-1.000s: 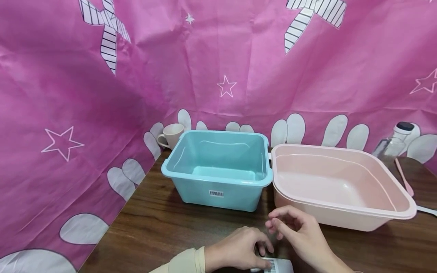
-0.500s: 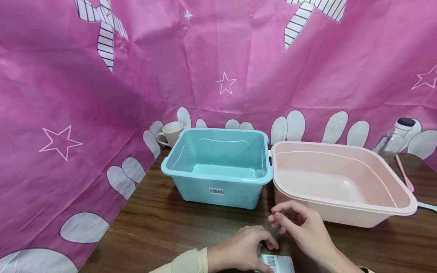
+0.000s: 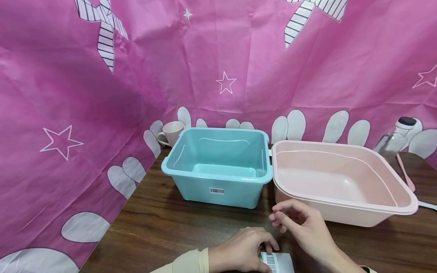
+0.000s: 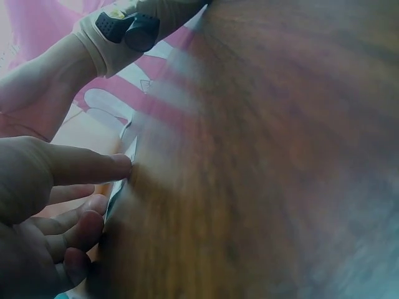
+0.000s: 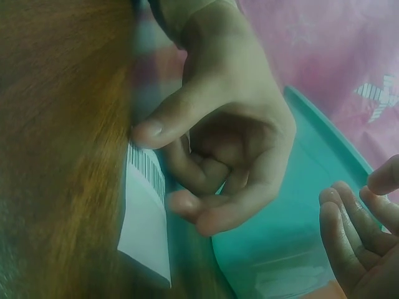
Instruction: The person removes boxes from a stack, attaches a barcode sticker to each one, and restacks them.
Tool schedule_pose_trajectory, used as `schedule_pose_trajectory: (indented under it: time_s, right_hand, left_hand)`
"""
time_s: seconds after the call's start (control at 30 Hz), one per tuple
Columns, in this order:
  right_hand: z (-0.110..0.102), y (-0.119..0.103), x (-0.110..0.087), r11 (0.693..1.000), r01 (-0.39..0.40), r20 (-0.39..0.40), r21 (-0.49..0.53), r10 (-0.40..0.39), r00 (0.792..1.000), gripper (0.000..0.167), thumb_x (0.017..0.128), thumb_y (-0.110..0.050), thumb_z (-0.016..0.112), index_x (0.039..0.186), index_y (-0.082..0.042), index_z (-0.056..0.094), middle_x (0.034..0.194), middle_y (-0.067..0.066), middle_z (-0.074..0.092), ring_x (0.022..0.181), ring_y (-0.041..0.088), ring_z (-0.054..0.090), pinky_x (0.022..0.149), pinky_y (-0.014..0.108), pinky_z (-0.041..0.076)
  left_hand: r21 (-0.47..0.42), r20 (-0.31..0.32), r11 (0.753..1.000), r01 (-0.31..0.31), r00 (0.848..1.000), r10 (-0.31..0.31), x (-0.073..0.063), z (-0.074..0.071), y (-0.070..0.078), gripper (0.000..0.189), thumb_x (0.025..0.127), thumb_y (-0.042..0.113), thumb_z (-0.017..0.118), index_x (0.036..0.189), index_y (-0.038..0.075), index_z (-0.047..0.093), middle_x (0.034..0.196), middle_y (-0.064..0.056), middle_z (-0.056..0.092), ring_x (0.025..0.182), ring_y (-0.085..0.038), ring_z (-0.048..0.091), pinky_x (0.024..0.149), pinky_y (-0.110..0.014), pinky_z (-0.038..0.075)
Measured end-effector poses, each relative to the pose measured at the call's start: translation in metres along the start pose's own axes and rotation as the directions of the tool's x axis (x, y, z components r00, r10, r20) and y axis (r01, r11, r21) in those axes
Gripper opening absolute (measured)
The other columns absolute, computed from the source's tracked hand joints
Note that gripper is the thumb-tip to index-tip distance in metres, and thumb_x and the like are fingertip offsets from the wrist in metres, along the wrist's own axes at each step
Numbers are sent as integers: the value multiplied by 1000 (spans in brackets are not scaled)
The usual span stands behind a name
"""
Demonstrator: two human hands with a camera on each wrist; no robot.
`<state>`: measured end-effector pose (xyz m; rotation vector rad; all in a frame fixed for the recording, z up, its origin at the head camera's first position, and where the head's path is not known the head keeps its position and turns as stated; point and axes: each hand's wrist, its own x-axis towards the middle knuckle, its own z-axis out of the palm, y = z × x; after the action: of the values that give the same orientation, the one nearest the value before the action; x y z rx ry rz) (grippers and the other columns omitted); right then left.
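In the head view my left hand [image 3: 244, 248] is low over the table, thumb and fingertips at the edges of a flat white piece with a barcode label [image 3: 284, 262]. The right wrist view shows the thumb on one edge of this barcoded piece [image 5: 144, 212] and the index finger curving to its opposite edge. The piece lies by the tabletop, partly behind the left hand. To the right, my right hand [image 3: 304, 227] hovers with relaxed, bent fingers and nothing between them. Its fingertips point toward the left hand.
A blue bin [image 3: 235, 193] stands behind the hands, next to a pink basin [image 3: 351, 218]. At the back left is a cup [image 3: 172, 131]. A clear bottle [image 3: 397, 138], a pink utensil [image 3: 406, 174] and a white handle [image 3: 426, 206] are at the right.
My left hand has shifted slightly right and more of the barcode label shows now. The right hand has drifted slightly right, its fingers still relaxed.
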<state>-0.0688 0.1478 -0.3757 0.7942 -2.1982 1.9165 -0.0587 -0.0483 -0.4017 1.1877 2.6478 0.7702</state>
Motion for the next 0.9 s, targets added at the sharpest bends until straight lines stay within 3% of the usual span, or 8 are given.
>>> schedule_pose_trajectory:
  time_s: [0.27, 0.53, 0.9]
  right_hand:
    - [-1, 1, -1, 993, -62, 7, -100, 63, 998, 14, 93, 6, 64, 103, -3, 68, 86, -3, 76, 73, 10, 71, 58, 29, 58]
    - [-2, 2, -1, 978, -132, 37, -164, 139, 990, 11, 94, 0, 65, 105, 2, 67, 86, 0, 75, 73, 10, 70, 58, 29, 57]
    - [-5, 5, 2, 973, -153, 154, -174, 181, 971, 14, 95, -3, 65, 107, 5, 66, 90, 11, 75, 73, 8, 70, 59, 28, 58]
  left_hand:
    - [37, -14, 999, -7, 1000, 8, 0, -1, -2, 36, 72, 25, 91, 103, 19, 74, 84, 19, 67, 64, 17, 42, 62, 0, 34]
    - [-13, -13, 999, 32, 999, -33, 1, -3, -3, 30, 74, 21, 90, 100, 18, 76, 79, 19, 67, 61, 18, 42, 60, -1, 36]
    - [-32, -54, 999, 30, 998, -32, 1, -7, -8, 26, 75, 18, 88, 99, 16, 76, 77, 17, 69, 60, 19, 43, 61, -1, 38]
